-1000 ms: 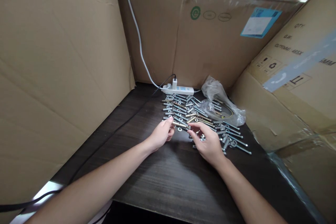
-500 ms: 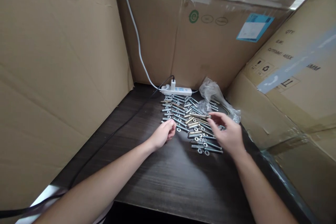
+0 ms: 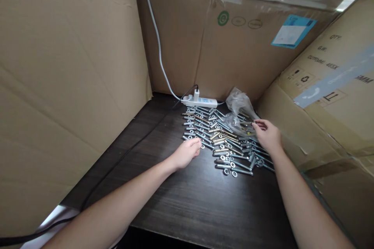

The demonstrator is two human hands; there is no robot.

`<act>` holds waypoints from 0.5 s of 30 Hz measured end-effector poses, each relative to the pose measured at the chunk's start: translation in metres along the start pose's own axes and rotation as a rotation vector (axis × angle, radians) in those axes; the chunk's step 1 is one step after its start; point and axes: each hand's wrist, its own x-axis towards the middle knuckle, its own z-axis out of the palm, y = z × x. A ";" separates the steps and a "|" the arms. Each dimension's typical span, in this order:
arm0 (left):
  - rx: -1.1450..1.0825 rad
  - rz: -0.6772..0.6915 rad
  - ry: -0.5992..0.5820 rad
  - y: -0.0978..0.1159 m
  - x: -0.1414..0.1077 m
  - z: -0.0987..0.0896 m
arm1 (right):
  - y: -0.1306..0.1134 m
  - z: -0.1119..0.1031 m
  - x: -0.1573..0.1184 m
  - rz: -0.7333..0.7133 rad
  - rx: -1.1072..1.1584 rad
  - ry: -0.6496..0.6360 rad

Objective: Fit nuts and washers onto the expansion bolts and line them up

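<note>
Holding thumb and forefinger close together, the right hand (image 3: 269, 137) sits at the near right edge of a clear plastic bag (image 3: 238, 103); whether something is pinched at its fingertips I cannot tell. The left hand (image 3: 186, 153) is curled, fingers folded against the thumb, at the near left edge of the laid-out hardware; its inside is hidden, so I cannot tell if it grips anything. Between and beyond the hands lie rows of bolts (image 3: 243, 171), silver and brassy, with metal sleeves (image 3: 223, 166) and washers (image 3: 232, 175) among them on the dark table (image 3: 187, 202). Behind the rows is a white power strip (image 3: 207, 102) with a white plug (image 3: 196, 94) upright in it; a black cable (image 3: 133, 138) runs toward the near left. Cardboard stands left, behind and right (image 3: 175, 39).
</note>
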 end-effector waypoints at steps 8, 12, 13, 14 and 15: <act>0.169 0.076 0.037 -0.002 -0.001 0.000 | 0.015 0.006 0.009 0.094 -0.082 -0.043; 0.281 0.099 0.020 0.002 -0.004 0.001 | 0.013 0.007 0.006 0.079 -0.159 -0.122; 0.299 0.104 0.011 0.004 -0.005 0.001 | 0.013 0.008 0.005 0.072 -0.174 -0.134; 0.313 0.111 0.003 0.005 -0.005 0.001 | 0.012 0.009 0.004 0.064 -0.188 -0.143; 0.325 0.122 -0.006 0.006 -0.006 0.002 | 0.011 0.009 0.004 0.055 -0.199 -0.151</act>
